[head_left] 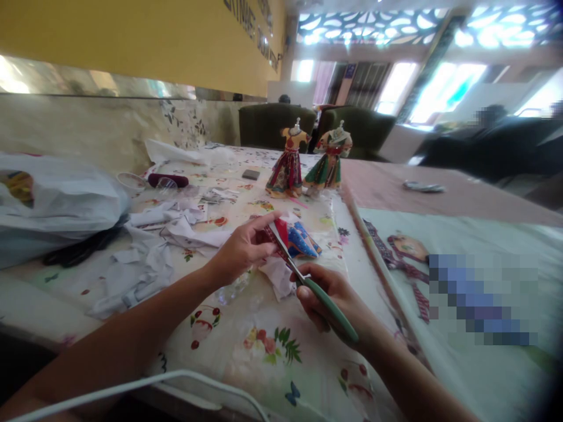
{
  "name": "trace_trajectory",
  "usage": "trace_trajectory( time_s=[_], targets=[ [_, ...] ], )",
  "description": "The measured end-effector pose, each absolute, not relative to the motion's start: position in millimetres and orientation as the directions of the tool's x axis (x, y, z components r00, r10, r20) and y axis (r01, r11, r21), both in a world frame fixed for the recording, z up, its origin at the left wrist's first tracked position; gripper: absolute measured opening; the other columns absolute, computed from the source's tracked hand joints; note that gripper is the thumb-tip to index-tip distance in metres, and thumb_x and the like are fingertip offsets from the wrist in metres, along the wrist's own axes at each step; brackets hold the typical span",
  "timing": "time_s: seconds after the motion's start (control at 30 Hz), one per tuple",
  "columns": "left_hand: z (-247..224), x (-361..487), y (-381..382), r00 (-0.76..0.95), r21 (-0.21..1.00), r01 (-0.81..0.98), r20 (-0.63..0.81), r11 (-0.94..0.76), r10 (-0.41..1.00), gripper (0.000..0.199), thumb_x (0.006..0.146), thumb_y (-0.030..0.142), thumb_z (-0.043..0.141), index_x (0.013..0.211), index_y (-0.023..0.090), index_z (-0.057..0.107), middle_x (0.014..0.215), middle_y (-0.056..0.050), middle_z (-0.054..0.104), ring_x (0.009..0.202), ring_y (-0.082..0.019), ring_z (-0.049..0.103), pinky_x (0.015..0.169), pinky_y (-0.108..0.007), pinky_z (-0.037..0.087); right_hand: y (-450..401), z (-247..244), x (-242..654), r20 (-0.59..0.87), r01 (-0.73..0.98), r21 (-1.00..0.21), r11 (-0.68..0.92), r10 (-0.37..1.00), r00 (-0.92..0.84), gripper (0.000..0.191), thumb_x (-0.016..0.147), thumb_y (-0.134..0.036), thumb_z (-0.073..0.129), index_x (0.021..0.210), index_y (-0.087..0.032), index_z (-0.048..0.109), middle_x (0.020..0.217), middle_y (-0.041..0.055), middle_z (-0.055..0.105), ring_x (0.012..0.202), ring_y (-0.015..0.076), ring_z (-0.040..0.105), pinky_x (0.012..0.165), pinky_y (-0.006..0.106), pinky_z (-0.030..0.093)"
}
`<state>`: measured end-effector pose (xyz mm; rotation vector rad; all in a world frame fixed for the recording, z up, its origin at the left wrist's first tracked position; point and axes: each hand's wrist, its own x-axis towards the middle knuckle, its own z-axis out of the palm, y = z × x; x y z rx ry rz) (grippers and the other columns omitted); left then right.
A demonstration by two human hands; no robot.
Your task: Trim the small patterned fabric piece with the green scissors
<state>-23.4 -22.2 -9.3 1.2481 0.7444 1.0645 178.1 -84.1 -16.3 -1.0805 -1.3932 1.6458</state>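
Note:
My right hand (328, 296) is closed round a pair of scissors with green handles (332, 310). Their metal blades reach up and left to a piece of red and blue patterned fabric (301, 238). Fingers of my left hand (247, 245) pinch the fabric's left side, close to the blade tips. Whether the blades are cutting through the cloth cannot be made out. Just below the fabric lies a crumpled white scrap (278, 280).
Two small dress forms in patchwork dresses, one yellow-topped (288, 161) and one green (331, 158), stand farther back. White scraps (152, 258) and a plastic bag (53, 205) lie left. A white cable (176, 373) crosses the front. Patterned cloth pieces (407, 261) lie right.

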Motion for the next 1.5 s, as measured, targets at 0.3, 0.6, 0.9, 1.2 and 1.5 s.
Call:
trace_trajectory(
  time_s=[0.3,0.6,0.9,1.2,1.5],
  targets=[
    [-5.8,-24.1,-19.8,0.32,0.971,-0.237,0.104,-0.026,0.942,0.077,0.071,0.017,0.078,0.144,0.016,0.054,0.101,-0.005,0.072,0.091,-0.015,0.064,0.079,-0.025,0.053,-82.9,-18.2,179.5,-0.11,0.003,-0.993,-0.118,0.916,-0.387,0.055,0.069,-0.062,0.081,0.091,-0.018,0.057,0.051,-0.0104,0.046,0.038,0.0058,0.038,0.038,0.019,0.026],
    [-11.2,-26.2,-19.8,0.359,0.982,-0.183,0.104,-0.039,0.928,0.073,0.074,0.014,0.073,0.144,0.023,0.056,0.099,-0.003,0.068,0.077,-0.012,0.061,0.069,-0.024,0.049,-81.1,-18.3,181.0,-0.084,0.011,-0.996,-0.087,0.906,-0.415,0.058,0.069,-0.065,0.08,0.094,-0.018,0.057,0.056,-0.0092,0.048,0.041,0.0065,0.041,0.04,0.02,0.029],
    [-13.3,-26.6,-19.4,0.386,0.984,-0.18,0.087,-0.017,0.918,0.075,0.076,0.015,0.073,0.147,0.023,0.053,0.094,-0.003,0.068,0.072,-0.012,0.059,0.067,-0.025,0.046,-81.0,-18.0,180.1,-0.129,-0.022,-0.988,-0.152,0.9,-0.416,0.054,0.069,-0.061,0.082,0.09,-0.019,0.057,0.051,-0.0107,0.046,0.037,0.0056,0.038,0.037,0.018,0.027],
    [-10.4,-25.7,-20.3,0.374,0.984,-0.178,0.08,-0.013,0.924,0.078,0.073,0.016,0.074,0.148,0.021,0.052,0.101,-0.005,0.069,0.077,-0.013,0.059,0.069,-0.025,0.046,-82.3,-16.8,180.4,-0.144,-0.008,-0.987,-0.161,0.901,-0.41,0.052,0.071,-0.06,0.082,0.09,-0.018,0.058,0.048,-0.0099,0.048,0.035,0.0054,0.039,0.035,0.017,0.025],
    [-7.9,-25.2,-20.0,0.335,0.978,-0.207,0.07,0.001,0.94,0.076,0.074,0.019,0.077,0.146,0.02,0.054,0.106,-0.006,0.069,0.083,-0.015,0.064,0.07,-0.025,0.051,-83.0,-16.0,179.6,-0.158,0.003,-0.985,-0.17,0.909,-0.386,0.052,0.069,-0.059,0.083,0.089,-0.018,0.057,0.049,-0.0106,0.046,0.036,0.0053,0.037,0.035,0.018,0.025]
  ],
)
